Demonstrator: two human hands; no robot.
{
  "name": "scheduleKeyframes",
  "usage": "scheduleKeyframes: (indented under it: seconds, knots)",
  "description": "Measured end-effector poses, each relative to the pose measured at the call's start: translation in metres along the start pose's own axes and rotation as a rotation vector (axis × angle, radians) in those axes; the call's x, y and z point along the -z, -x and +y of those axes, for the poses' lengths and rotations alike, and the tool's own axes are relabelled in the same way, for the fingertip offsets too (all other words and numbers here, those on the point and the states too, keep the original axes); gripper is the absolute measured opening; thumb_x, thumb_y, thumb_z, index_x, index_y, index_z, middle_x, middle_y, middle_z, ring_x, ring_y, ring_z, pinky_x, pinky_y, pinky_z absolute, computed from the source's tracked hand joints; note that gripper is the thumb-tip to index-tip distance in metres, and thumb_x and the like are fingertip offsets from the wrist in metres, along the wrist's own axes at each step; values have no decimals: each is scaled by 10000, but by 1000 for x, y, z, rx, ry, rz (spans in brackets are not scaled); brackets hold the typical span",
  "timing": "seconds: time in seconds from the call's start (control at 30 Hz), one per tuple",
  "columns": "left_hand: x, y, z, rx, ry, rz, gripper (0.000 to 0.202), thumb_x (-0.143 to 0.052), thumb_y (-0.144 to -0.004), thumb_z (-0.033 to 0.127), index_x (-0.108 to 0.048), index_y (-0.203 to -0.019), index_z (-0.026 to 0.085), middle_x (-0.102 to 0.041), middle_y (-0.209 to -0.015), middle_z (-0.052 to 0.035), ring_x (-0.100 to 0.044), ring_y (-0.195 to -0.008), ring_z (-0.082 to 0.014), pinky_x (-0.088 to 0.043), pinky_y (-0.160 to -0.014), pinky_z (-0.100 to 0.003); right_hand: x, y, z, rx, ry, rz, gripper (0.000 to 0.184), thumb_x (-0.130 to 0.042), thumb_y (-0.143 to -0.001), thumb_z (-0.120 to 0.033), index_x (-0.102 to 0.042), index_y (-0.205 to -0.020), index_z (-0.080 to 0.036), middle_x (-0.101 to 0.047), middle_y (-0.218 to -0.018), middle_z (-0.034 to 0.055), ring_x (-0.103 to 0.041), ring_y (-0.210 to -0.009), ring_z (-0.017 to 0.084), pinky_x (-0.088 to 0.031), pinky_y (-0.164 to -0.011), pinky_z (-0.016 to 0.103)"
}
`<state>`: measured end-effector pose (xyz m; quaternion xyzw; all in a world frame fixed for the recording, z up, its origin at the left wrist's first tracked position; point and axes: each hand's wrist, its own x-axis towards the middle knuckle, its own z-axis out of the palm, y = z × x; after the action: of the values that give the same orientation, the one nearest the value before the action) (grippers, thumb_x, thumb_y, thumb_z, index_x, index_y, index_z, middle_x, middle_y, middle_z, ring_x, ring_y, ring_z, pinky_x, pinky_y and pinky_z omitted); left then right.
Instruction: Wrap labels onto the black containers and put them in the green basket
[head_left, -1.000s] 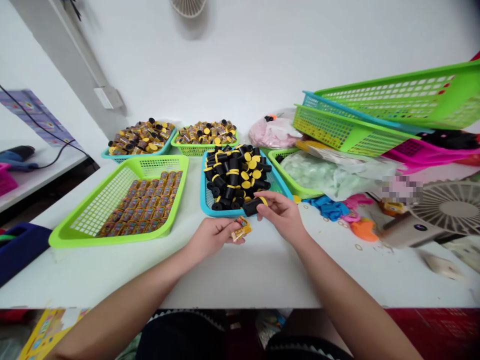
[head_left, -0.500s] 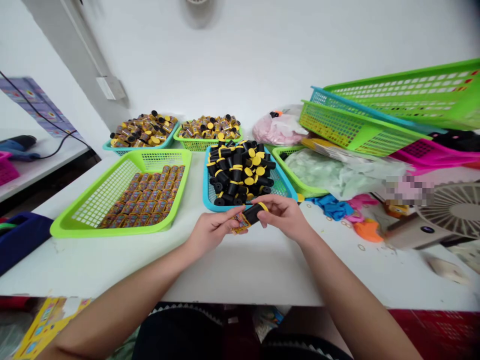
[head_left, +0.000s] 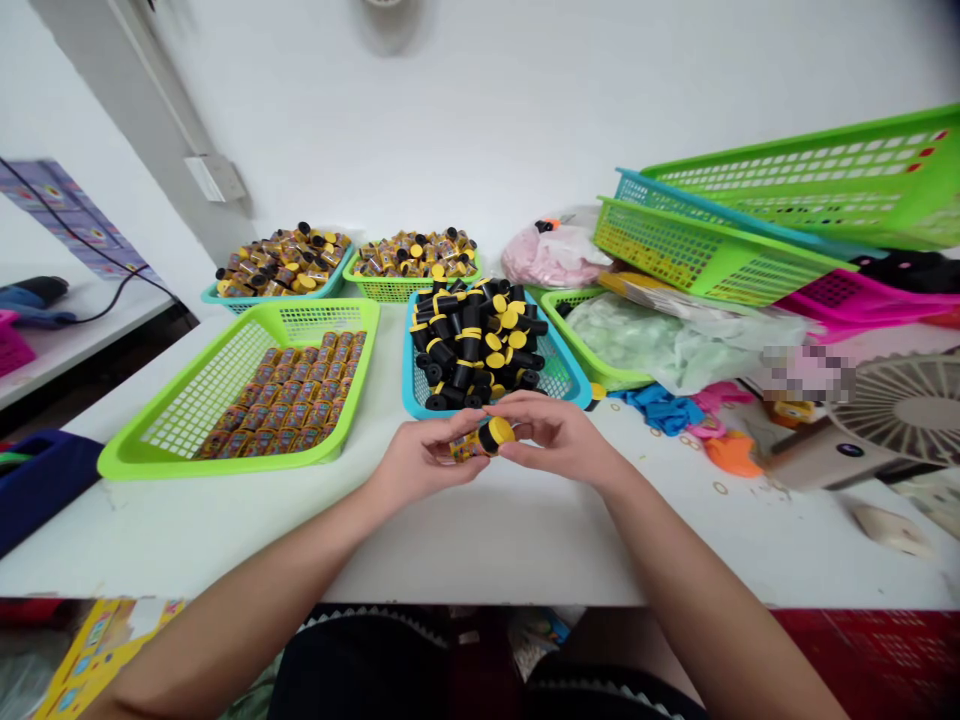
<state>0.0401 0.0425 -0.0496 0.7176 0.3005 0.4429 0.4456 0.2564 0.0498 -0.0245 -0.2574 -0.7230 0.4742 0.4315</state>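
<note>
Black-and-yellow capped tube (head_left: 487,436) held between left hand (head_left: 427,462) and right hand (head_left: 559,438), fingers of both closed on it, just before blue basket (head_left: 412,385) of black tubes (head_left: 469,345). Printed wrapper (head_left: 463,448) apparently seated; fingers hide join. Even two-hand pressure keeps tube square.

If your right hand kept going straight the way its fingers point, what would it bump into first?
The small black-and-yellow cylinder in a colourful wrapper. The fingertips of the right hand already seem to touch it, though that's hard to be sure of from here. Just past it is the left hand.
</note>
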Motion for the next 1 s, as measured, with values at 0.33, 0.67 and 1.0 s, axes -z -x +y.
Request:
scheduleKeyframes:
  seconds: [0.33,0.67,1.0]
  knots:
    - [4,4,8,90,160,-135,1053,-700,-794,197,13,-1568,210,-725,-844,-13,-583,-632,-73,-524,-719,-215,-7,3,3,-66,-106,24,302,-786,-748,-266,-715,-1039,-226,-698,-908,37,-678,-815,148,-591,-759,309]
    - [3,3,6,175,351,-114,1201,-764,-756,145,136,-1542,270,-609,-636,103,-617,-611,-69,-518,-715,-202,-15,2,-1,25,343,-223,441,-498,-970,-398,-510,-1399,-295,-447,-1437,94,-413,-1372,233,-414,-1100,417]
    - [8,-3,17,235,571,-56,1362,-835,-719,215,289,-1485,290,-755,-755,19,-726,-659,-172,-584,-673,-283,-39,7,4,367,667,-53,724,-701,-812,-302,-323,-1428,-264,-485,-1333,127,-453,-1297,243,-427,-1079,435]
